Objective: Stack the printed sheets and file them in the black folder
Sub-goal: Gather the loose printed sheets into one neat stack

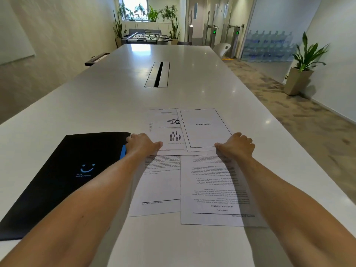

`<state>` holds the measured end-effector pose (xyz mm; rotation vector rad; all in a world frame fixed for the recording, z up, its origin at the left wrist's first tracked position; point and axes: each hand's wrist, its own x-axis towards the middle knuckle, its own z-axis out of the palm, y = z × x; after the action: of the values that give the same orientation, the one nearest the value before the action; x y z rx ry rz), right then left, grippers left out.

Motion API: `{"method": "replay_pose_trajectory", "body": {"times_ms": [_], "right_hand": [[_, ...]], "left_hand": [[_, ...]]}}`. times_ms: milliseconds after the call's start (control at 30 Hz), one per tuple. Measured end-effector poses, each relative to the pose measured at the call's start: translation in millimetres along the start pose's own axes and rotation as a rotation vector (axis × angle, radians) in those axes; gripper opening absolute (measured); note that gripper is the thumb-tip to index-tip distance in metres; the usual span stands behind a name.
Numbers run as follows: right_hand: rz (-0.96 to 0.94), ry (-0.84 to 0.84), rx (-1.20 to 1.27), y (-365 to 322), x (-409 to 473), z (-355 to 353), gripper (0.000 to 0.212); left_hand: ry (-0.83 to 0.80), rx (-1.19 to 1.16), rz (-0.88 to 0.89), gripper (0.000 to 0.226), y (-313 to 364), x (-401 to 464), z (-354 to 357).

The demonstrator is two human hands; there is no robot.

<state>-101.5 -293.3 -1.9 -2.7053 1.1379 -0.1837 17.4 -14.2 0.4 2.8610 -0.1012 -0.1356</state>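
Several printed sheets lie spread on the white table (96, 105). A bibliography sheet (204, 128) overlaps a sheet with figures (163, 130) at the far side. Two text sheets lie nearer me, one at the left (159, 185) and one at the right (210, 189). The closed black folder (63, 176), with a blue smile logo, rests to the left. My left hand (142, 144) rests curled at the figure sheet's near left corner, beside the folder's corner. My right hand (237, 146) rests curled at the bibliography sheet's near right corner. Neither hand has a sheet lifted.
A cable slot (158, 74) is set into the table's middle, beyond the sheets. A potted plant (302, 68) stands on the floor to the right, past the table edge. A foosball table (146, 37) stands beyond the far end.
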Motion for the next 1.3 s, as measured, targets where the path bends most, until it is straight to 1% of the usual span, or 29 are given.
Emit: {"method": "replay_pose_trajectory", "body": {"times_ms": [167,267,400,433,467,500,567,633,700,767,833,900,933,1000,1067,1133,1233,1300], "right_hand": [[0.061,-0.048,0.074,-2,3,-2,0.085],[0.064,-0.062,0.191,0,7,-3,0.06],[0.012,0.017,0.275,0,7,-9,0.015],[0.007,0.02,0.298,-2,7,-11,0.013],[-0.001,0.033,0.308,-5,7,-13,0.017],[-0.015,0.063,0.29,-8,6,-16,0.018],[-0.068,0.157,0.194,-15,5,-23,0.012],[-0.129,0.256,0.123,-22,6,-29,0.015],[-0.173,0.314,0.081,-26,9,-34,0.02],[-0.209,0.331,0.103,-29,10,-37,0.017],[-0.151,0.288,0.248,-32,11,-39,0.007],[-0.022,0.212,0.453,-36,13,-42,0.018],[0.039,0.156,0.568,-38,14,-46,0.02],[0.13,0.024,0.789,-40,13,-51,0.014],[0.164,-0.09,0.917,-41,9,-49,0.007],[0.114,-0.162,0.884,-41,2,-42,0.002],[0.043,-0.242,0.785,-44,-12,-27,0.013],[-0.001,-0.253,0.707,-46,-23,-20,0.013]], "left_hand": [[-0.006,0.02,-0.102,0.086,9,2,0],[-0.009,0.007,-0.121,0.085,11,6,-2],[-0.046,-0.031,-0.142,0.088,8,12,-9],[-0.061,-0.029,-0.141,0.089,8,13,-11],[-0.071,-0.021,-0.138,0.09,8,14,-12],[-0.073,-0.013,-0.134,0.091,8,15,-13],[-0.076,-0.011,-0.126,0.09,9,15,-12],[-0.072,-0.014,-0.118,0.09,8,15,-13],[-0.075,-0.001,-0.101,0.089,9,15,-14],[-0.074,0.004,-0.091,0.088,9,15,-15],[-0.071,0.015,-0.081,0.088,10,14,-16],[-0.063,0.022,-0.075,0.088,11,14,-16],[-0.06,0.02,-0.077,0.089,12,14,-15],[-0.06,0.01,-0.083,0.088,13,14,-14],[-0.058,-0.001,-0.086,0.088,13,14,-12],[-0.054,-0.005,-0.094,0.089,14,13,-10],[-0.024,-0.035,-0.14,0.086,18,10,-8],[0.002,-0.067,-0.152,0.076,22,8,-4]]}}
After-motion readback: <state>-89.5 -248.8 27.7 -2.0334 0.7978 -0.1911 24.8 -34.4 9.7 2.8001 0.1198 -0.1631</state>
